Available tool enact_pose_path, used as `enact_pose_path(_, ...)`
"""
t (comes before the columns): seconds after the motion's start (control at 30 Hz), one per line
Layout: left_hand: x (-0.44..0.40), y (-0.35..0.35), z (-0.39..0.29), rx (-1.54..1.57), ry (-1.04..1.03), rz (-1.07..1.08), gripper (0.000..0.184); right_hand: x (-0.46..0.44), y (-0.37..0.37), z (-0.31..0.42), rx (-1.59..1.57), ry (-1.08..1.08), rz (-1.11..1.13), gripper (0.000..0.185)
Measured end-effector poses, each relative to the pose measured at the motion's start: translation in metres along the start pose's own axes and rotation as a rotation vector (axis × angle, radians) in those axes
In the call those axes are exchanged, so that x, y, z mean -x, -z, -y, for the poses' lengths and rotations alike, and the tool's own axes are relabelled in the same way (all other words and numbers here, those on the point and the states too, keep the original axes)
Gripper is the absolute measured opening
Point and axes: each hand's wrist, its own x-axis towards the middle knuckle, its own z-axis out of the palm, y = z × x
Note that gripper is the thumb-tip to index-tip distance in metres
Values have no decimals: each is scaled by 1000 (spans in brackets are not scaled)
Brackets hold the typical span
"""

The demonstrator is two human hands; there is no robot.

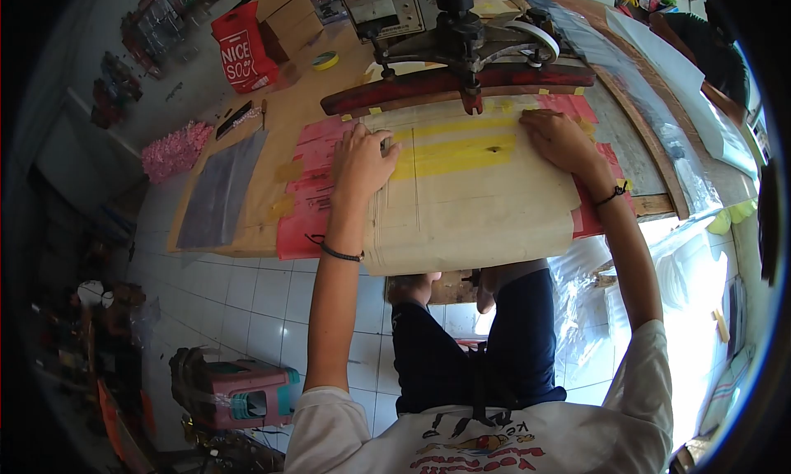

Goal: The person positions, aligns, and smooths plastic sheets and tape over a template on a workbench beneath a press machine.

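A large tan sheet [470, 210] with yellow tape strips lies over a red-taped surface [306, 194] on the wooden table, its near edge hanging at the table's front. My left hand [362, 163] rests on the sheet's left edge, fingers curled, the thumb apart from them; anything between them is too small to tell. On the sheet's upper right lies my right hand [562, 138], its fingers bent forward over the edge of the yellow strip. Just beyond both hands, a machine's long red and black bar [461, 87] spans the sheet's far edge.
To the left are a grey plastic sheet [221, 194], a pink shredded bundle [175, 151], a red bag [241, 50] and a yellow tape roll [325, 60]. Clear plastic film [659, 103] runs along the right. Another person [713, 54] is at the upper right.
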Motion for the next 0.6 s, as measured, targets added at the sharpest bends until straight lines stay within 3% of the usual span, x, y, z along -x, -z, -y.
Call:
enact_pose_path(0.3, 0, 3, -5, -111, -6, 15, 51, 3, -2, 2, 28, 74, -42, 30)
enact_pose_path(0.5, 1, -4, -22, -375, -40, 83, 45, 4, 6, 14, 58, 40, -52, 26)
enact_pose_path(0.6, 6, -9, -19, -378, -113, -56, 37, 4, 10, 17, 56, 43, -58, 26)
